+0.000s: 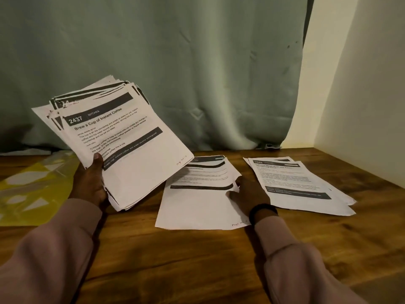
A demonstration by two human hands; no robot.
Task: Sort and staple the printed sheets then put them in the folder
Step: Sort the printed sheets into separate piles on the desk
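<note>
Head view: my left hand (91, 185) grips the unsorted stack (114, 139) above the counter (175, 260); right fingers (237, 195) lie flat on the middle pile (197, 205). I should square each sheet's edges before releasing.

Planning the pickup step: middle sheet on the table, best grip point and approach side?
Take the middle sheet at its right edge, from the right: the right hand already rests there, while the held stack overhangs its upper left corner.
</note>
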